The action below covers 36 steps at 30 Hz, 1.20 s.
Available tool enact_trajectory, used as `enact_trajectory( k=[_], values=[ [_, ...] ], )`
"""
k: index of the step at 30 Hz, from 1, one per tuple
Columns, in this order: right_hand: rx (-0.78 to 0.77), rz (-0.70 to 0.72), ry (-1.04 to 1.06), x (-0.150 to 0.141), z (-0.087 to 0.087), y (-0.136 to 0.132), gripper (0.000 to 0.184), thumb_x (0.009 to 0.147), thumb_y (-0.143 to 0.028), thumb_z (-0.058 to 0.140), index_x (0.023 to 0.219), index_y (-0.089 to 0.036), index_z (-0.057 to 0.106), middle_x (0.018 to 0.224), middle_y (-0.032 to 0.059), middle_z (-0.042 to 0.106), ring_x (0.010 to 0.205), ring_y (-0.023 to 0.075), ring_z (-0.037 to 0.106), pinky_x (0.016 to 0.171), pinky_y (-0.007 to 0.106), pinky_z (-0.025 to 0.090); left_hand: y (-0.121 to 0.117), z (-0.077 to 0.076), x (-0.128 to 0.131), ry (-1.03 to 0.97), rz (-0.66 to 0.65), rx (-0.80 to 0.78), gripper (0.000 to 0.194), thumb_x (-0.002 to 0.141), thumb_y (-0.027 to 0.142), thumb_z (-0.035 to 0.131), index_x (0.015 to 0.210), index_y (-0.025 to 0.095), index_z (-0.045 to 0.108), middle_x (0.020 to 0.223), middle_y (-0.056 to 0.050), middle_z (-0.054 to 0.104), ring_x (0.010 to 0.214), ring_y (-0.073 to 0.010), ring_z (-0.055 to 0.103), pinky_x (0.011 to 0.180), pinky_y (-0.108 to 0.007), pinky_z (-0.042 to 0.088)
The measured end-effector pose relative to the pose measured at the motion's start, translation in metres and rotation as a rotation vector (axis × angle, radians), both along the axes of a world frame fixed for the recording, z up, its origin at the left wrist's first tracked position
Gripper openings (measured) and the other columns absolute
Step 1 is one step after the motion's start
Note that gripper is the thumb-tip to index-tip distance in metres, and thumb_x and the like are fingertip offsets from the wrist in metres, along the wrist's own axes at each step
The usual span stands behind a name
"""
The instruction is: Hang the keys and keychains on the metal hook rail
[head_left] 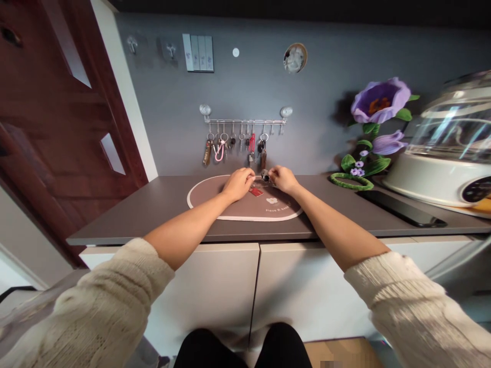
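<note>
Over an oval brown mat (pixel 226 208) with a pale edge, my two hands are close together. My left hand (pixel 240 184) has its fingers curled in a pinch; what they hold is hidden. A small red tag (pixel 256 192) hangs or lies just below its fingertips. On the other side, my right hand (pixel 283 179) is pinched at a key ring with a small black and silver piece (pixel 265 176). Behind the hands, a clear hook rail (pixel 245 122) on the wall carries several bunches of keys, among them one with a pink loop (pixel 219 152) and one with a red strap (pixel 252 142).
To the right stand a purple fabric flower (pixel 381 102) on a green ring base and a white appliance with a clear dome (pixel 425 179). A black phone (pixel 402 208) lies before them. White cabinet doors (pixel 215 291) are below the grey counter (pixel 153 217); a dark red door (pixel 76 128) is left.
</note>
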State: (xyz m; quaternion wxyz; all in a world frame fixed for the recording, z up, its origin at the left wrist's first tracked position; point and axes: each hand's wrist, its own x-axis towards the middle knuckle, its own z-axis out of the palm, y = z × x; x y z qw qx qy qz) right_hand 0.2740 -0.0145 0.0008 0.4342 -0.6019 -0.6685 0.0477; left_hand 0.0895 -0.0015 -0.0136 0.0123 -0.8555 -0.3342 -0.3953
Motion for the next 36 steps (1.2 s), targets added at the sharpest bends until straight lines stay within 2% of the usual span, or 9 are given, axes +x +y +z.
enact_trajectory(
  k=[6, 13, 18, 29, 33, 36],
  values=[
    [0.036, 0.138, 0.332, -0.004, -0.001, 0.005, 0.011, 0.074, -0.021, 0.06, 0.066, -0.016, 0.056, 0.056, -0.001, 0.057, 0.053, 0.009, 0.05, 0.058, 0.021, 0.038, -0.001, 0.002, 0.001, -0.022, -0.004, 0.03, 0.017, 0.082, 0.024, 0.047, 0.091, 0.018, 0.059, 0.08, -0.003, 0.057, 0.078, -0.0161, 0.053, 0.072, -0.028, 0.041],
    [-0.012, 0.323, 0.499, -0.015, 0.005, -0.004, 0.015, 0.071, -0.026, 0.064, 0.066, -0.014, 0.057, 0.053, -0.0024, 0.054, 0.049, 0.0064, 0.045, 0.05, 0.018, 0.036, -0.001, 0.003, 0.001, -0.064, 0.037, 0.02, 0.022, 0.081, 0.026, 0.05, 0.1, 0.017, 0.057, 0.084, -0.004, 0.057, 0.081, -0.0164, 0.053, 0.075, -0.028, 0.04],
    [-0.052, 0.45, 0.497, -0.02, 0.006, -0.011, 0.014, 0.073, -0.027, 0.062, 0.068, -0.014, 0.057, 0.054, -0.003, 0.053, 0.049, 0.0053, 0.043, 0.051, 0.018, 0.037, -0.002, 0.003, 0.0, -0.054, 0.04, 0.021, 0.016, 0.083, 0.026, 0.046, 0.089, 0.018, 0.058, 0.081, -0.004, 0.059, 0.08, -0.0167, 0.052, 0.075, -0.028, 0.04],
    [-0.069, 0.397, 0.6, -0.018, 0.008, -0.012, 0.017, 0.07, -0.029, 0.066, 0.071, -0.014, 0.058, 0.055, -0.0027, 0.054, 0.048, 0.0051, 0.045, 0.051, 0.019, 0.038, 0.002, 0.005, -0.001, -0.098, 0.039, 0.033, 0.015, 0.083, 0.022, 0.045, 0.08, 0.019, 0.06, 0.083, -0.004, 0.063, 0.082, -0.0169, 0.053, 0.075, -0.027, 0.039],
    [-0.119, 0.398, 0.679, -0.017, 0.007, -0.011, 0.015, 0.07, -0.026, 0.066, 0.072, -0.014, 0.056, 0.053, -0.003, 0.053, 0.047, 0.0052, 0.045, 0.049, 0.018, 0.038, 0.003, 0.006, -0.001, -0.212, -0.002, 0.002, 0.014, 0.082, 0.02, 0.047, 0.078, 0.017, 0.06, 0.079, -0.003, 0.063, 0.077, -0.015, 0.054, 0.073, -0.026, 0.04],
    [-0.168, 0.43, 0.698, -0.017, 0.004, -0.011, 0.012, 0.071, -0.022, 0.065, 0.072, -0.014, 0.056, 0.053, -0.0024, 0.054, 0.047, 0.0055, 0.047, 0.05, 0.019, 0.039, 0.003, 0.007, 0.001, -0.331, -0.059, -0.077, 0.013, 0.081, 0.02, 0.048, 0.077, 0.016, 0.059, 0.075, -0.002, 0.063, 0.071, -0.0127, 0.054, 0.069, -0.024, 0.041]
  ],
)
